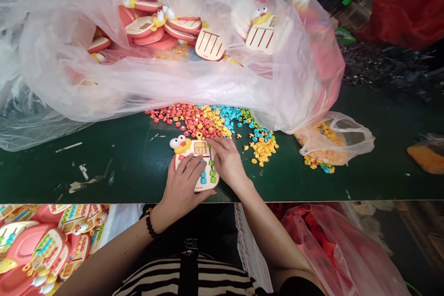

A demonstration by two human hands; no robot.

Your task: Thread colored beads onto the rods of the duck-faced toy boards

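Note:
A cream and red toy board (197, 185) with a bulging-eyed duck head lies on the green table near its front edge. My left hand (183, 182) rests across the board's left half with fingers stretched out and apart, its thumb by the lower edge. Blue pieces (203, 176) and green pieces (212, 173) sit in the board's slots; those on the left are mostly under my fingers. At the upper right, my right hand (229, 164) has its fingers together, the tips closed on a small green piece (209, 145) at the top of the green slot.
Loose red pieces (194, 122), yellow pieces (264, 150) and blue pieces (227, 113) lie behind the board. A big clear plastic bag (173, 76) of duck boards spans the back. A small bag (322, 148) stands right. Filled boards (52, 245) are piled lower left; a red bag (333, 245) sits lower right.

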